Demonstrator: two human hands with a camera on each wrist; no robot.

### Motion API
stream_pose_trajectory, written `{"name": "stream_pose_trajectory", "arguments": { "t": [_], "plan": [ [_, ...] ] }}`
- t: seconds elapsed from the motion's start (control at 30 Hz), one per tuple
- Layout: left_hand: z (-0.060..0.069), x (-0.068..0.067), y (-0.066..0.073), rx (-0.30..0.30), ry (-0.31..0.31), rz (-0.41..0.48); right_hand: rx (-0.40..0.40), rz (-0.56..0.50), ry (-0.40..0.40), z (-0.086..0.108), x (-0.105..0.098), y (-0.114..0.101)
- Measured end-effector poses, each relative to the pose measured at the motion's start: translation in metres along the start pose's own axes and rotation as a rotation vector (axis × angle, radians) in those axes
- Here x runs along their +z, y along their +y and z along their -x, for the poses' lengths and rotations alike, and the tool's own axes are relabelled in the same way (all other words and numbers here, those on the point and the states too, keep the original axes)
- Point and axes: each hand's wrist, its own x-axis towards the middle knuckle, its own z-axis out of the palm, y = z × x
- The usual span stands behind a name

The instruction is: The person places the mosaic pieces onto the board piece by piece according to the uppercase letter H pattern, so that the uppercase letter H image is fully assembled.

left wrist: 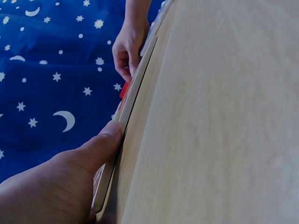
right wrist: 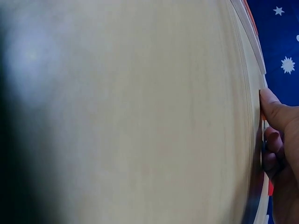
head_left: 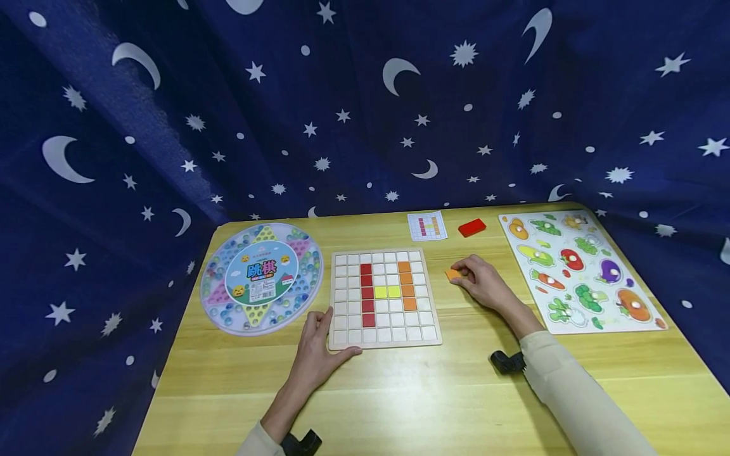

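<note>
In the head view a wooden grid board (head_left: 431, 316) lies mid-table. On it are a column of red tiles (head_left: 367, 293), two yellow tiles (head_left: 388, 292) and a column of orange tiles (head_left: 407, 290). My left hand (head_left: 312, 358) spreads round the board's near-left corner, thumb along the front edge, fingers by the left side. In the left wrist view the thumb (left wrist: 105, 140) presses the board's edge. To the right of the board, my right hand (head_left: 481, 278) pinches a loose orange tile (head_left: 453, 274) just at the tabletop. Its other fingers are partly hidden.
A small pattern card (head_left: 427, 226) lies behind the board, beside red pieces (head_left: 471, 228). A round Chinese checkers set (head_left: 262, 278) sits at the left, and a vegetable puzzle board (head_left: 576, 272) at the right. A starry blue curtain (head_left: 365, 126) closes off the table's back.
</note>
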Motion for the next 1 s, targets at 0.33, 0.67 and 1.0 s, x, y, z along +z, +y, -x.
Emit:
{"name": "stream_pose_trajectory", "arguments": {
  "t": [0.33,0.67,1.0],
  "plan": [
    [-0.001,0.000,0.001,0.002,-0.001,-0.020,0.007,-0.007,-0.013,0.000,-0.002,-0.001],
    [0.002,0.001,-0.001,-0.017,-0.021,-0.018,-0.011,-0.006,-0.015,0.002,0.000,-0.001],
    [0.000,0.000,0.001,-0.018,-0.023,-0.007,-0.044,-0.026,-0.051,0.007,0.006,-0.024]
  ]
}}
